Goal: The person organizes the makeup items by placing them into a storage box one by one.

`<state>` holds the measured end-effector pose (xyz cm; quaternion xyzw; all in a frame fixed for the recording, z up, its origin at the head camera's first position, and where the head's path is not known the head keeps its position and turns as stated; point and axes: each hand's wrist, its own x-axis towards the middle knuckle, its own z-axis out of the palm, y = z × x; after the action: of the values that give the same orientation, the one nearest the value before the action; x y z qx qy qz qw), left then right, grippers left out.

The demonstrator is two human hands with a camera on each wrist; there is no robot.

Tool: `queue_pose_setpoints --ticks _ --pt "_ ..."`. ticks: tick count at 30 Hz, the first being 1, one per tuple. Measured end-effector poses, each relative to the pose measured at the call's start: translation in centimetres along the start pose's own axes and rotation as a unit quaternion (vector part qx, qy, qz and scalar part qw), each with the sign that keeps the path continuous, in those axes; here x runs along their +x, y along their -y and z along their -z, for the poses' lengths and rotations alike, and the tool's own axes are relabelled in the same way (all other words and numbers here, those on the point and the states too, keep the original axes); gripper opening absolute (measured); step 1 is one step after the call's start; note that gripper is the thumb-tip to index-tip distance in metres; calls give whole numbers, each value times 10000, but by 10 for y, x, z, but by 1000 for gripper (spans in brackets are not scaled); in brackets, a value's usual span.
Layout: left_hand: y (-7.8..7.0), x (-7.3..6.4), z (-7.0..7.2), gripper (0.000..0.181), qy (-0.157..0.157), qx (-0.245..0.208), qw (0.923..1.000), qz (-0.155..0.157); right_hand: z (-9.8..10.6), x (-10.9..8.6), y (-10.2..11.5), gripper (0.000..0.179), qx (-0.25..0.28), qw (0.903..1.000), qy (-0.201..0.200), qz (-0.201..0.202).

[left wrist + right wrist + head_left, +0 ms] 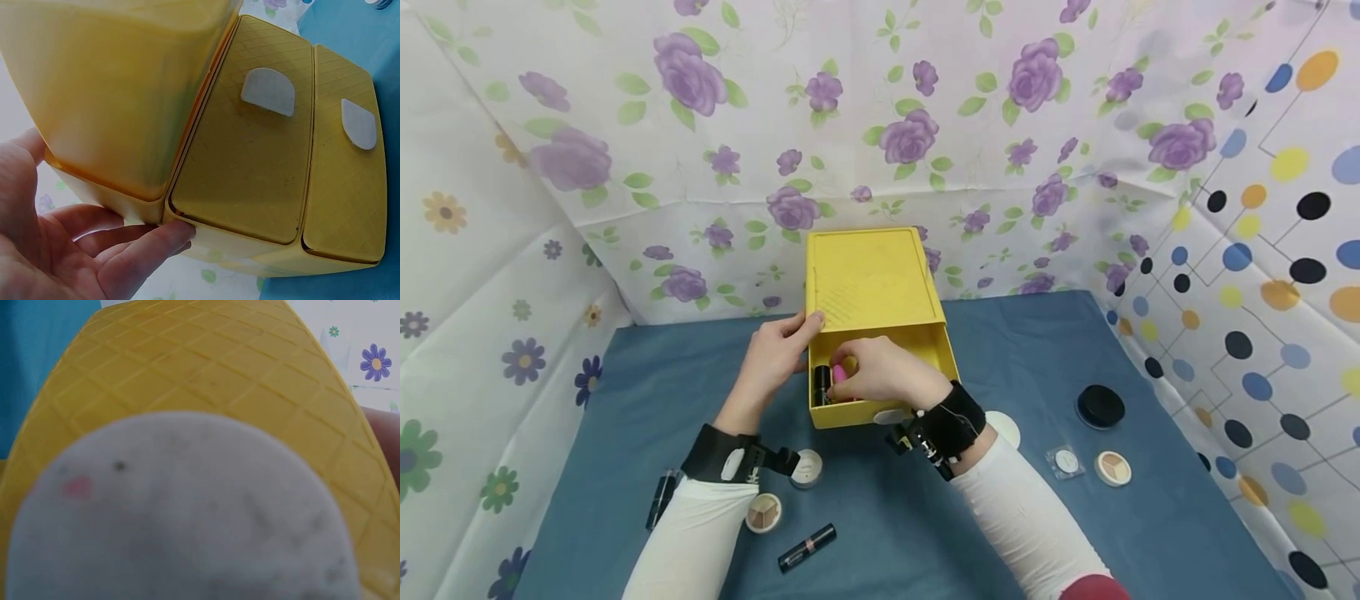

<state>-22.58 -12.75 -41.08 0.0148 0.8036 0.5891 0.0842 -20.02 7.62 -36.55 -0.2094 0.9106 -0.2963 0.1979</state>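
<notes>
While gripping the drawer unit [876,279] with left hand [777,352], seemingly placing a pink item [839,372], pinched in right hand [885,371], inside the unit's pulled-out tray [934,343], next probably to let go.

a blue cloth [1015,358] bears yellow drawers [874,279] and cosmetics [1101,406].

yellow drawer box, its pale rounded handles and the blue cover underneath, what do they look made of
Yellow boxy drawer unit: probably plastic with a slight sheen; its pulled-out drawer looks translucent in the left wrist view. Pale grey rounded handles: likely smooth, matte plastic, since no light shows through. Blue table cover: seems matte fabric, from its soft creases, though no weave shows.
</notes>
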Motion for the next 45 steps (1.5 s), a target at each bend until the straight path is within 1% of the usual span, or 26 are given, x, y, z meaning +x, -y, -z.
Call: queue_pose_setpoints --ticks 10,13,17,21,24,26,31,33,40,45 --pt "1 0 3 81 -10 28 10000 -29 0 3 1 42 89 9999 74 -32" --pt "1 0 2 81 16 27 10000 -32 0 2 0 41 144 9998 79 -58" --pt "3 -1 1 81 24 30 10000 -25 -3 1 -2 38 281 9996 67 36" --pt "5 -2 0 80 -16 83 10000 -23 -3 -3 -5 40 440 9989 33 133" --pt "5 -2 -1 79 16 65 10000 -43 0 -7 -8 45 491 9987 -93 111" --pt "4 -1 -1 78 -24 52 10000 -49 3 -10 -9 46 519 9983 -208 154" --pt "1 -1 -1 78 -37 62 10000 -39 12 -17 -14 46 669 9965 -470 187" --pt "1 -2 -2 78 27 56 10000 -34 15 -22 -17 45 755 9955 -563 133" --pt "0 -2 -1 77 36 58 10000 -62 27 -35 -30 40 681 9910 -1145 125" --pt "0 -2 0 79 17 32 10000 -37 33 -42 -39 40 838 9881 -1276 184"
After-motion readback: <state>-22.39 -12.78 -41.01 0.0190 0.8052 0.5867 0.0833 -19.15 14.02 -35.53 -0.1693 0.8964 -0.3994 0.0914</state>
